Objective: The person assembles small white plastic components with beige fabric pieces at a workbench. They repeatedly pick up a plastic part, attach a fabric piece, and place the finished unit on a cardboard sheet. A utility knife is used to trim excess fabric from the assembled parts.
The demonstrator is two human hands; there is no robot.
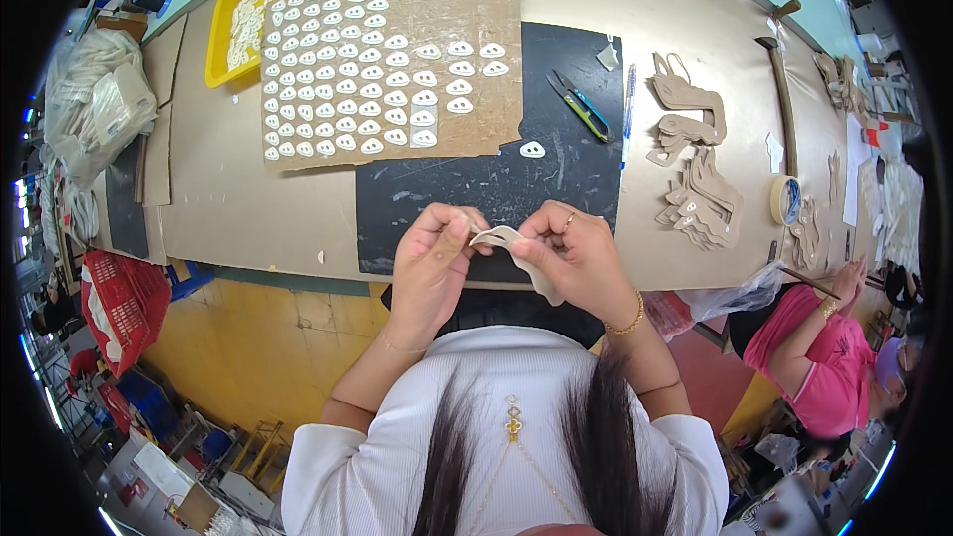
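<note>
1. Left hand (437, 253) and right hand (573, 246) pinched a curved, beige, sheet-like piece (543, 284) above the black rectangular mat (437, 184), seemingly mid-work.
2. White, two-holed, rounded-triangular pieces (371, 146) lined brown cardboard (447, 10).
3. Whether stacked, flat beige cutouts (710, 194) were finished was unclear.

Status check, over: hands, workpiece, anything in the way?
Left hand, right hand: both pinching beige piece. Piece curved, held at near edge of black mat. Nothing visibly blocking; snips lie farther off.
</note>
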